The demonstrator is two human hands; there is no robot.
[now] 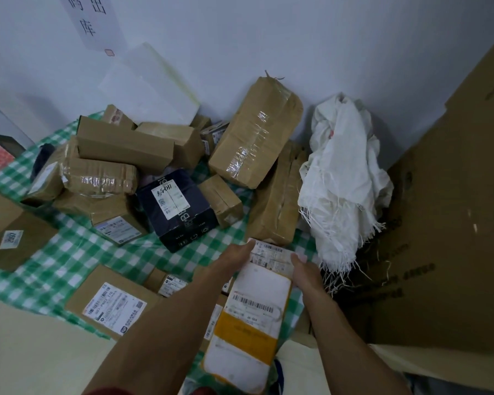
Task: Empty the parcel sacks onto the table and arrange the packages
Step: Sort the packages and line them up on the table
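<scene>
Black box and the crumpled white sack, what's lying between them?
Head view: a small taped brown box beside the black box, then a long brown parcel by the white sack.

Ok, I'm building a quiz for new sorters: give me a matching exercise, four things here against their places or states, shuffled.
Things: 1 black box; 2 white sack; 3 yellow-and-white mailer; 4 tall taped parcel.
States: A held between left hand and right hand; B tilted up against the wall; C crumpled at the right; D mid-pile, handwritten label.
Pairs: 1-D, 2-C, 3-A, 4-B.
</scene>
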